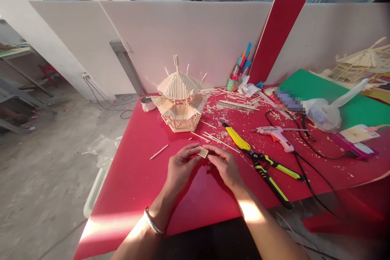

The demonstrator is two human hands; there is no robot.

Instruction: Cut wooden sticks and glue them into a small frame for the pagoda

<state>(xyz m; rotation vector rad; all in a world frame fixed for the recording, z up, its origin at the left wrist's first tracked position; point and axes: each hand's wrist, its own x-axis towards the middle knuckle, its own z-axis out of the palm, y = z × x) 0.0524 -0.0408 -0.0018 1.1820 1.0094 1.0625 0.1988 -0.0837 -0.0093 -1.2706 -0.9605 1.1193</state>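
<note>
Between my two hands is a small flat piece made of pale wooden sticks (202, 152), held just above the red tabletop. My left hand (182, 166) pinches its left side with thumb and fingers. On the right side, the fingertips of my right hand (224, 165) close on its edge. Just beyond my hands stands a model pavilion (179, 101) built of thin wooden sticks, with a pointed upper roof and flared lower eaves. Several loose sticks (215, 140) lie between the pavilion and my right hand, and a single stick (159, 152) lies to the left.
Right of my hands lie a yellow utility knife (237, 137), yellow-and-black cutters (271, 170) and a pink glue gun (276, 136) with black cords. A white cup (148, 105) sits behind the pavilion's left side. Farther back are a pen holder (232, 83) and a green board (335, 97).
</note>
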